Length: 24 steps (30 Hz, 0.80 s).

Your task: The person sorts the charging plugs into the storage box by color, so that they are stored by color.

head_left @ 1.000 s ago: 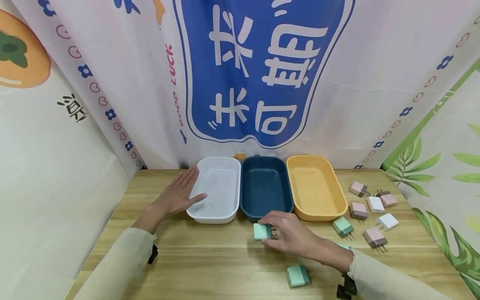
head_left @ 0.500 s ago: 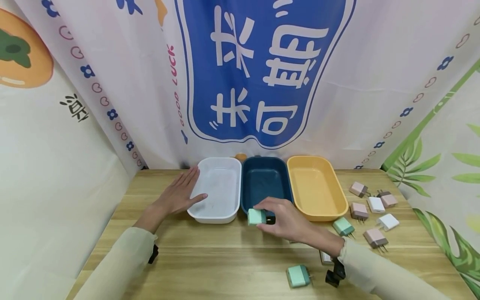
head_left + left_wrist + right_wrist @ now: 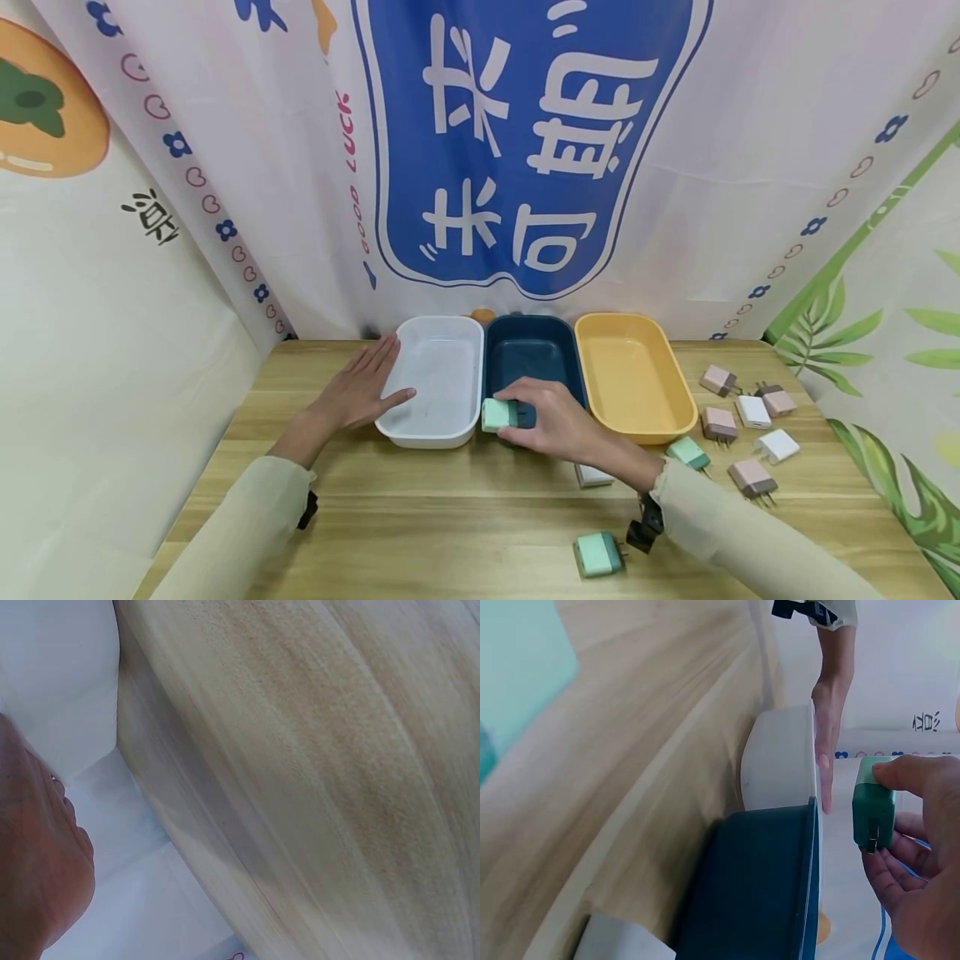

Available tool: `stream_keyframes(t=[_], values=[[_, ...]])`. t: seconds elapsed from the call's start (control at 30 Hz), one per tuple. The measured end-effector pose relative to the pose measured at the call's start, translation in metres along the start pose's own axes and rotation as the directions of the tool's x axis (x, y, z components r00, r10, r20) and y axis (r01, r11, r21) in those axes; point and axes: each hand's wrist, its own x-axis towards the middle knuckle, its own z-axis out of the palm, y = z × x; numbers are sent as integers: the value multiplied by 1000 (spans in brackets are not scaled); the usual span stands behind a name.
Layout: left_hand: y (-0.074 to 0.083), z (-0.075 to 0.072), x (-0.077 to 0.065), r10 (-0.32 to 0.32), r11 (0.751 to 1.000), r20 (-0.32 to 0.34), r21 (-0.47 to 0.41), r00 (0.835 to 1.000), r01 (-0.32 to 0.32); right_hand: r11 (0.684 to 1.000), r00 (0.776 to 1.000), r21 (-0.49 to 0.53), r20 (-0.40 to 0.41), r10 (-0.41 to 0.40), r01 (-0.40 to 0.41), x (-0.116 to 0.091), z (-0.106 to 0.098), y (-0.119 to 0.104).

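In the head view my right hand point(image 3: 558, 421) pinches a mint-green plug charger point(image 3: 498, 414) between thumb and fingers, over the near edge of the dark blue tray point(image 3: 534, 367). The right wrist view shows the same charger point(image 3: 874, 806) held above rim height, its metal prongs toward the wrist camera. My left hand point(image 3: 360, 387) lies with straight fingers on the left rim of the white tray point(image 3: 435, 379), thumb reaching over its inside. Part of that hand point(image 3: 45, 847) appears beside the white tray point(image 3: 64, 682) in the left wrist view.
A yellow tray point(image 3: 633, 375) adjoins the blue one. Pink chargers point(image 3: 752, 477), white chargers point(image 3: 777, 446) and a green charger point(image 3: 687, 453) lie at the right. Another green charger point(image 3: 597, 554) lies near the front; a white charger point(image 3: 594, 476) is partly under my right wrist.
My right hand has carried the green charger forward and left, from in front of the blue tray to over its near edge. The left hand has stayed on the white tray.
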Motion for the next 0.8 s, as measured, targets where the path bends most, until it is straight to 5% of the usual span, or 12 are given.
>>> stream_keyframes(t=[0.8], values=[[0,0,1,-1,1000,-4,23,1000,2,991,990,81,-79,114,-108,43,16,23]])
